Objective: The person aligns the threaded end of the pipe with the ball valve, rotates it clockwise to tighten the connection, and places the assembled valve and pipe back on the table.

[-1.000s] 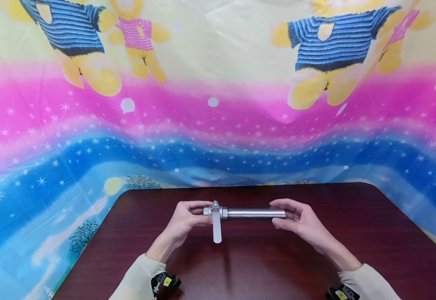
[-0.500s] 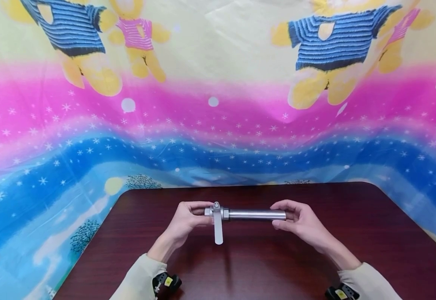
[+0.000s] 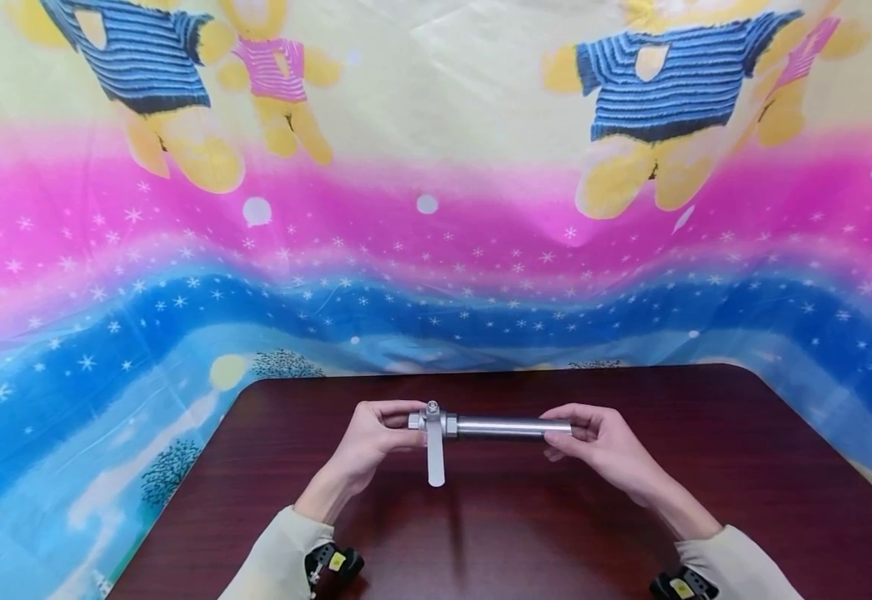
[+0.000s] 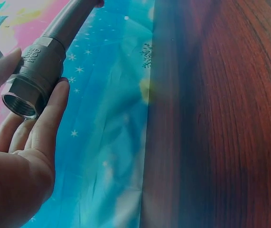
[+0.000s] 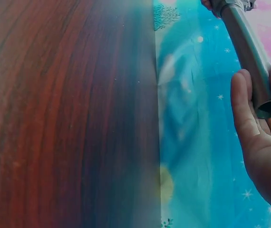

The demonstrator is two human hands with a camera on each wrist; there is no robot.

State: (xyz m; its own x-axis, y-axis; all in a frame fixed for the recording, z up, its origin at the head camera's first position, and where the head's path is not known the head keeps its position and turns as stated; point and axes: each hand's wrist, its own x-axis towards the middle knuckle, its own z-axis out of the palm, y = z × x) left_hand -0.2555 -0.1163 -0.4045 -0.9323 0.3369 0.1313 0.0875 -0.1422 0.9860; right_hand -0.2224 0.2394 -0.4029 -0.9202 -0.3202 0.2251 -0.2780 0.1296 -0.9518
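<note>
A metal ball valve [image 3: 448, 426] with a flat lever handle [image 3: 436, 458] is joined to a steel pipe [image 3: 507, 427], held level above the table. My left hand [image 3: 361, 442] grips the valve body between thumb and fingers. In the left wrist view the valve's threaded open end [image 4: 21, 105] faces my palm, and raised lettering shows on its body. My right hand [image 3: 604, 442] pinches the pipe's free end, thumb in front and fingers behind. The hollow pipe mouth [image 5: 270, 109] shows in the right wrist view. The lever hangs toward me, across the pipe's line.
The dark reddish wooden table [image 3: 511, 533] has rounded far corners. A patterned cloth [image 3: 436, 292] with bears and snowflakes hangs behind and around it. Both wrists carry a black camera mount, the left one [image 3: 334, 567] beside a pale sleeve [image 3: 282, 554].
My right thumb has risen from the pipe's lower edge onto its front, and the other fingers show below it. The left hand and valve stay nearly in place.
</note>
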